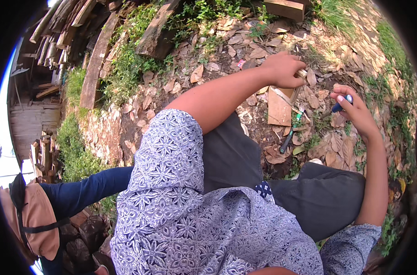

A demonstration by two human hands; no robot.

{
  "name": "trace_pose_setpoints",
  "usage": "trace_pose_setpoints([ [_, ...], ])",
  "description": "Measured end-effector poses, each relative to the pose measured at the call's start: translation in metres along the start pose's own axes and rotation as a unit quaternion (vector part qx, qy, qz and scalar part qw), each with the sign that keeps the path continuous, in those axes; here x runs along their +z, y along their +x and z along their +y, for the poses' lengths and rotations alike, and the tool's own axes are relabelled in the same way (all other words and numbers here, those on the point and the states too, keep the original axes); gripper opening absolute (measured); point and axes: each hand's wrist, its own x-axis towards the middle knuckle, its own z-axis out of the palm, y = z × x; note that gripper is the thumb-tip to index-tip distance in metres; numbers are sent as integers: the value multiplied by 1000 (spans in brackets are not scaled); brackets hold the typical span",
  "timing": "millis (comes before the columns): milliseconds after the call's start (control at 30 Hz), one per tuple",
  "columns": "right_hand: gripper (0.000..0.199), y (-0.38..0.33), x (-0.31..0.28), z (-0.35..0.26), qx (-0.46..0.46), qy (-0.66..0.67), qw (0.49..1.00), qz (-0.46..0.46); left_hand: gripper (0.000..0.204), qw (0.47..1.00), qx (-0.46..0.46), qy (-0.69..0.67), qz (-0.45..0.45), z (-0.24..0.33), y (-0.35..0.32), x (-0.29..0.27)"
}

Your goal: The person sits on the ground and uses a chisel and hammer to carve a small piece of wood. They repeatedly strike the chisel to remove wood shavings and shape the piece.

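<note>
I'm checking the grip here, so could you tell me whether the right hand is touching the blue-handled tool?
Touching. The head view shows the right hand with its fingers closed round the blue-handled tool, no gap between them.

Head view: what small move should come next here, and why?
Probably bring the right hand with its blue-handled tool toward the wood piece. The left hand grips a pale stick just above that piece, while the blue tool is held apart from it, off to the right.
</note>
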Motion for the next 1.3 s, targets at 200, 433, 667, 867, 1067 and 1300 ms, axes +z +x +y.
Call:
trace_pose_setpoints([
  [200,39,11,-5,29,-17,-55,994,96,57,993,-56,-79,-61,11,7,9],
  [433,55,12,-3,38,82,-38,984,152,54,942,-129,-171,-260,25,-6,21],
  [667,47,24,-8,49,102,-4,994,42,46,916,-151,-191,-319,7,30,52],
  [867,37,22,-36,80,141,23,989,37,47,901,-113,-231,-350,-40,39,110],
  [1067,36,-16,-41,97,123,3,986,110,49,895,-93,-202,-386,-57,37,145],
  [1300,41,-46,-34,14,79,41,996,13,44,904,-4,-60,-423,-35,14,136],
])
